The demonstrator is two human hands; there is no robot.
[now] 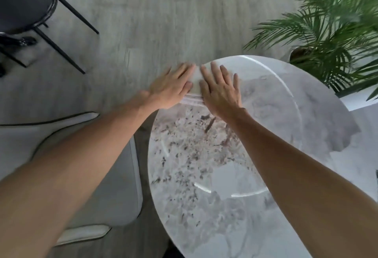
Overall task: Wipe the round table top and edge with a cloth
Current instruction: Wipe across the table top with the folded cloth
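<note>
The round table [276, 114] has a glossy white marble top with grey and brown veining. A pale cloth [195, 78] lies over its far left rim, mostly hidden beneath my hands. My left hand [171, 86] presses flat on the cloth's left part, fingers spread and reaching past the edge. My right hand [219, 90] presses flat on the cloth's right part, on the table top. Folded layers of the cloth [191, 100] show between my wrists. Both arms stretch forward from the bottom of the view.
A white upholstered chair [98, 176] stands close to the table's left side. A dark chair with thin black legs [28, 2] is at the far left. A green potted palm [331, 31] stands beyond the table's right. Grey floor [153, 12] lies ahead.
</note>
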